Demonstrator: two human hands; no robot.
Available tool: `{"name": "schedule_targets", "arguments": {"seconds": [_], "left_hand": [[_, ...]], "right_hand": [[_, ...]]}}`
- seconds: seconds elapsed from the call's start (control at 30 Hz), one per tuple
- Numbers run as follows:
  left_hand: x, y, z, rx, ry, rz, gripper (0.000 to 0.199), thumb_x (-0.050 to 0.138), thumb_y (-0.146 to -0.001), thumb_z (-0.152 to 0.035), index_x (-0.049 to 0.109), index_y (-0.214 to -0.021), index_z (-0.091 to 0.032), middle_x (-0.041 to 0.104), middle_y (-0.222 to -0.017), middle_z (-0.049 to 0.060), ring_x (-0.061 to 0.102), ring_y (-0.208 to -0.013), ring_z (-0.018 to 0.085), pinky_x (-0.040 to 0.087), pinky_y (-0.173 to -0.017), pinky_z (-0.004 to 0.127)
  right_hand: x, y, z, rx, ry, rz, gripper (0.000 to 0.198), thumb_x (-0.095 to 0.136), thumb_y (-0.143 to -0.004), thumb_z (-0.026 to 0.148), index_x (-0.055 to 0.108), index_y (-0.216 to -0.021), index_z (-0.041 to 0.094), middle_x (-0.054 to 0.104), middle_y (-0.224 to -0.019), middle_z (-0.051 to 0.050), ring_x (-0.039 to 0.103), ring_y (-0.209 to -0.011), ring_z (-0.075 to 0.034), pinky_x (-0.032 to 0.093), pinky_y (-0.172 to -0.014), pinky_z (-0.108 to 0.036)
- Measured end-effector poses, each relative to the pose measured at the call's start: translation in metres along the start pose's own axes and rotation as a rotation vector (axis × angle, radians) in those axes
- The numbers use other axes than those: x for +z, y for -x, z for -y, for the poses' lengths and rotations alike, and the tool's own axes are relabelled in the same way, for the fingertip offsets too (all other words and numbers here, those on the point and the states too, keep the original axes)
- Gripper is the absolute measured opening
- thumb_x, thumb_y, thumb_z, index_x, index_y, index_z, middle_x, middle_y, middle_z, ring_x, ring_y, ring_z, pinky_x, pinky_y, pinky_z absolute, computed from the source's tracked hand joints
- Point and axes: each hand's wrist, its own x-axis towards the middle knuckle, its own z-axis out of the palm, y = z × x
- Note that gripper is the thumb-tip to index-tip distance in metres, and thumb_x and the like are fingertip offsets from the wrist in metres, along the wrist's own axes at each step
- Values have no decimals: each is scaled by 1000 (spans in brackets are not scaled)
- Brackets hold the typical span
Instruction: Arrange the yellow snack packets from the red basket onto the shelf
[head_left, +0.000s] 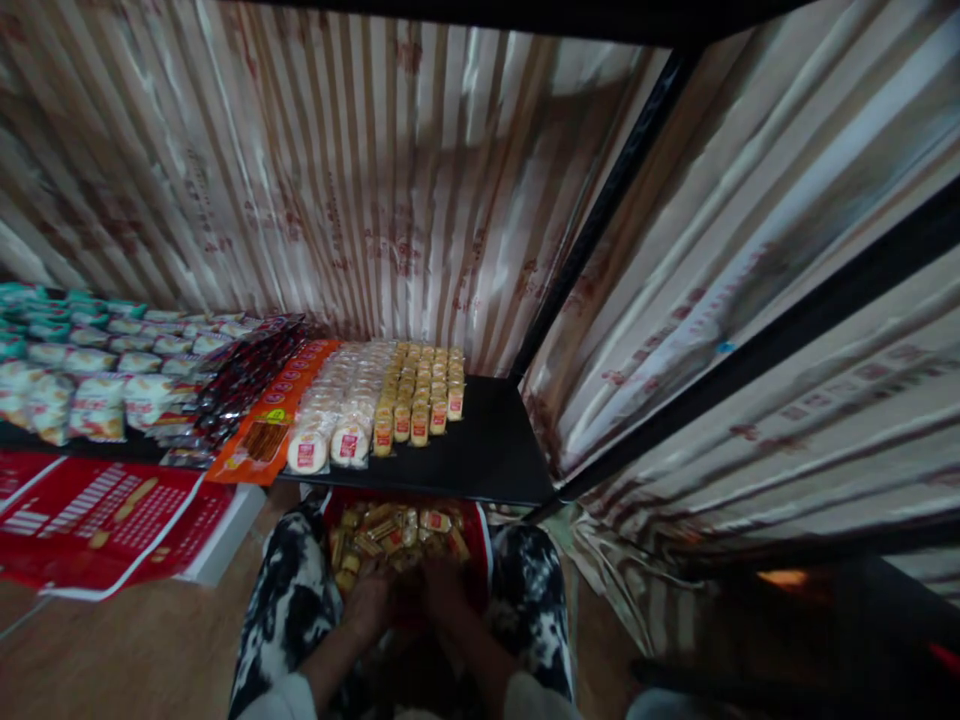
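Between my knees sits a red container with a white rim (486, 540), full of small wrapped snack packs (390, 530). My left hand (369, 597) reaches into it from the left, at the near side of the packs. Close beside it, my right hand (442, 588) also rests among the packs. Dim light and blur hide the fingers of both hands, so whether either grips a pack cannot be made out. Just beyond the container, rows of small yellow wrapped packs (420, 400) stand on the black shelf (480, 450).
Left of the yellow packs are white round wrapped packs (330, 420), an orange bag (270, 420), dark packets (247, 375) and white bags (97, 400). A red printed bag (112, 515) lies below the shelf. Black shelf posts (607, 210) and a striped plastic sheet (390, 190) stand behind.
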Motion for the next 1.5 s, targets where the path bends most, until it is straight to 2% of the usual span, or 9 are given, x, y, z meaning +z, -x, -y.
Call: {"name": "schedule_targets", "arguments": {"seconds": [0.17, 0.37, 0.5, 0.63, 0.77, 0.93, 1.1, 1.27, 1.5], "left_hand": [[-5, -11, -16, -88, 212, -168, 45, 44, -80, -27, 53, -122, -11, 59, -124, 14, 53, -116, 22, 37, -102, 34], [-48, -25, -56, -72, 566, -389, 23, 51, -73, -24, 57, -95, -17, 67, -94, 6, 62, -87, 18, 46, -86, 31], [-76, -34, -83, -73, 722, -433, 16, 59, -65, -21, 58, -81, -19, 61, -72, -1, 57, -67, 13, 47, -69, 25], [-90, -45, -103, -64, 867, -462, 21, 63, -62, -23, 56, -81, -18, 56, -69, -3, 53, -60, 10, 45, -59, 22], [-92, -58, -115, -70, 944, -459, 28, 66, -61, -25, 56, -85, -17, 53, -69, -4, 51, -55, 8, 43, -53, 20], [-90, -65, -125, -95, 1091, -384, 44, 67, -63, -21, 54, -105, -17, 50, -70, -6, 53, -56, 6, 47, -55, 19], [-90, -60, -132, -164, 1161, -271, 40, 66, -66, -16, 57, -106, -15, 58, -71, -2, 59, -62, 8, 50, -60, 20], [-82, -55, -135, -238, 1219, -112, 27, 64, -70, -10, 59, -96, -14, 65, -72, 0, 61, -55, 8, 49, -52, 17], [-70, -63, -148, -334, 1400, -222, 22, 61, -75, -3, 53, -92, -14, 68, -75, 3, 67, -62, 10, 52, -55, 16]], "right_hand": [[-16, -7, 9, -3, 127, -17, 15, 57, -72, 19, 67, -84, 20, 69, -94, -7, 62, -94, -22, 45, -84, -31], [-45, -16, 32, -14, -100, -50, 19, 61, -73, 32, 64, -88, 20, 70, -80, -3, 64, -72, -16, 48, -68, -26], [-59, -23, 38, -84, -374, -52, 22, 60, -74, 34, 63, -89, 18, 70, -80, -3, 64, -69, -15, 50, -65, -26], [-74, -27, 39, -95, -495, -82, 26, 61, -73, 34, 64, -92, 18, 70, -82, -4, 65, -74, -15, 52, -70, -28], [-87, -27, 37, -85, -564, -93, 29, 60, -73, 40, 65, -92, 18, 71, -82, -4, 65, -73, -16, 53, -68, -29], [-102, -29, 36, -44, -726, -164, 34, 64, -67, 45, 64, -88, 19, 70, -81, -4, 65, -74, -18, 52, -68, -30], [-121, -34, 35, 25, -871, -194, 46, 69, -60, 47, 61, -92, 16, 67, -74, -3, 64, -69, -17, 51, -67, -29], [-134, -42, 35, 40, -907, -231, 52, 71, -58, 49, 60, -97, 16, 66, -77, -3, 64, -72, -17, 51, -68, -29], [-121, -47, 36, 35, -1055, -260, 53, 78, -51, 42, 59, -95, 19, 68, -82, -3, 65, -76, -18, 52, -73, -31]]}}
